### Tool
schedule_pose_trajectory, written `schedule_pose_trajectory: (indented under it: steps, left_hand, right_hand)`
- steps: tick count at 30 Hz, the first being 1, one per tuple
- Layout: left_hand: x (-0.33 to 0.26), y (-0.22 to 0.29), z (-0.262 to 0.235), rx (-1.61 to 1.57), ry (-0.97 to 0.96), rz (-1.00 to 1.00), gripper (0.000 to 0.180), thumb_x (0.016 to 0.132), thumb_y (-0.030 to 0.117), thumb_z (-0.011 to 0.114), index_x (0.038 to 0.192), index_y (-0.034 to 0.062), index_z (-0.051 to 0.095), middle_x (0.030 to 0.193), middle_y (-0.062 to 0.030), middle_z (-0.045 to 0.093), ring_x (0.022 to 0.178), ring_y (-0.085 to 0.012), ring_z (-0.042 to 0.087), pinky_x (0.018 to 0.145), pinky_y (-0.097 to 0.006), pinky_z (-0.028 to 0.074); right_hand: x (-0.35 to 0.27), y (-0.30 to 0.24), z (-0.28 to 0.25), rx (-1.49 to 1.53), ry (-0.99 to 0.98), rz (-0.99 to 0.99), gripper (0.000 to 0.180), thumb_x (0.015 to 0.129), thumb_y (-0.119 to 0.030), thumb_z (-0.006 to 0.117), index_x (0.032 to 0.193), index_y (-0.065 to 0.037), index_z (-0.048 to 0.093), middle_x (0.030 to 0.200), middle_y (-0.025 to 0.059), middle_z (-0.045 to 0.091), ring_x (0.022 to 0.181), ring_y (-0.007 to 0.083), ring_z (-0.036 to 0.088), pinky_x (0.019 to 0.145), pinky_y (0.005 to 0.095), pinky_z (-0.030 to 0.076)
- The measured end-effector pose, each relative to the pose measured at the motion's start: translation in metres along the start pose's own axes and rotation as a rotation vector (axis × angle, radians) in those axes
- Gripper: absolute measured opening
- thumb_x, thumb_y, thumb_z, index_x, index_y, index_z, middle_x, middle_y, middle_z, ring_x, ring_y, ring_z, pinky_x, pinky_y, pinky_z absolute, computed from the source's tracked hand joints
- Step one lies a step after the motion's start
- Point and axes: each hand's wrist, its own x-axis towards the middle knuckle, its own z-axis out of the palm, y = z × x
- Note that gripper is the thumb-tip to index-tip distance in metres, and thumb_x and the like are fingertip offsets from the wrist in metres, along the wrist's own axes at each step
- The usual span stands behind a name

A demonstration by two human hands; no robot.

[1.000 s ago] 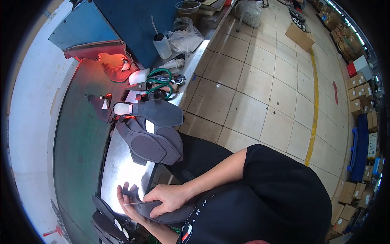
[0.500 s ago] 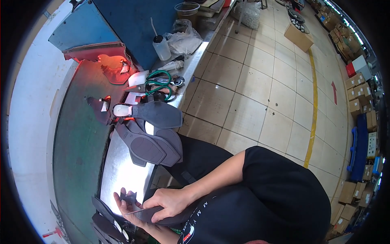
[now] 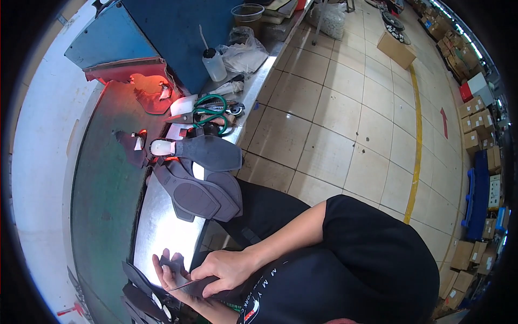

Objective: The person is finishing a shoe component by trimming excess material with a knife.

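A dark shoe sole [image 3: 200, 287] is held nearly edge-on in front of my body, at the lower middle of the view. My right hand [image 3: 227, 271] grips it from above, fingers closed over its surface. My left hand [image 3: 168, 276] is palm up at the sole's other end, with its fingers curled up around it. A small dark piece [image 3: 171, 263] shows between the left fingers; whether it belongs to the sole, I cannot tell. Several grey soles [image 3: 197, 197] lie stacked on the metal table edge beyond my hands. On the stack's far side rests a black shoe, sole up [image 3: 209, 151].
To the left runs a green conveyor belt [image 3: 105, 178] carrying dark shoe uppers [image 3: 132, 146] under red light. Dark shoe parts [image 3: 143, 294] lie at the lower left. Green-handled scissors [image 3: 213, 110], a squeeze bottle [image 3: 215, 65] and a blue machine [image 3: 178, 38] stand farther off.
The sole has tilted slightly in my hands, and its edge near the left palm has dropped a little. My right hand has shifted only slightly; the things on the table stay put.
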Motion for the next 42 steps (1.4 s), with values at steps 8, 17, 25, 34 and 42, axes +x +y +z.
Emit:
schedule_pose_trajectory:
  steps: [8, 17, 25, 34, 42]
  left_hand:
    - [-0.001, 0.001, 0.007, -0.06, 0.05, 0.003, 0.049, 0.088, 0.017, 0.058, 0.133, 0.0022, 0.043, 0.119, -0.0196, 0.055, 0.094, -0.0263, 0.063, 0.083, -0.034, 0.055]
    - [0.003, -0.005, -0.006, -0.134, 0.063, 0.033, 0.043, 0.087, 0.013, 0.054, 0.128, 0.0013, 0.047, 0.118, -0.0203, 0.058, 0.092, -0.0257, 0.064, 0.08, -0.034, 0.056]
    - [0.005, -0.008, -0.025, -0.101, 0.099, 0.132, 0.039, 0.087, 0.013, 0.052, 0.125, 0.0016, 0.049, 0.115, -0.0203, 0.06, 0.091, -0.0245, 0.065, 0.076, -0.033, 0.057]
    - [0.005, 0.004, -0.008, -0.012, 0.033, 0.013, 0.038, 0.088, 0.014, 0.055, 0.123, 0.0018, 0.049, 0.114, -0.0202, 0.059, 0.091, -0.0253, 0.065, 0.078, -0.033, 0.055]
    - [0.009, -0.002, -0.022, -0.094, 0.04, -0.047, 0.032, 0.087, 0.01, 0.054, 0.118, 0.0015, 0.052, 0.111, -0.0197, 0.061, 0.093, -0.0267, 0.064, 0.086, -0.037, 0.053]
  right_hand:
    - [-0.002, 0.004, 0.001, -0.07, -0.023, 0.054, 0.027, 0.079, -0.017, 0.068, 0.093, 0.004, 0.059, 0.077, 0.0207, 0.063, 0.071, 0.0357, 0.063, 0.063, 0.04, 0.046]
    - [0.0, 0.003, 0.004, -0.048, -0.038, 0.061, 0.025, 0.079, -0.018, 0.068, 0.088, 0.003, 0.057, 0.072, 0.0193, 0.061, 0.067, 0.0364, 0.06, 0.06, 0.0407, 0.044]
    - [0.001, 0.004, 0.007, -0.098, -0.06, 0.033, 0.024, 0.079, -0.017, 0.068, 0.089, 0.002, 0.057, 0.071, 0.0201, 0.06, 0.068, 0.0372, 0.06, 0.061, 0.0411, 0.044]
    - [0.003, 0.003, 0.005, -0.086, -0.06, 0.066, 0.026, 0.079, -0.019, 0.067, 0.09, 0.002, 0.057, 0.074, 0.0206, 0.062, 0.071, 0.0379, 0.061, 0.063, 0.0411, 0.045]
    - [0.001, 0.003, 0.005, -0.159, -0.06, 0.063, 0.024, 0.079, -0.018, 0.066, 0.084, 0.001, 0.055, 0.072, 0.019, 0.061, 0.07, 0.0388, 0.06, 0.061, 0.0429, 0.045]
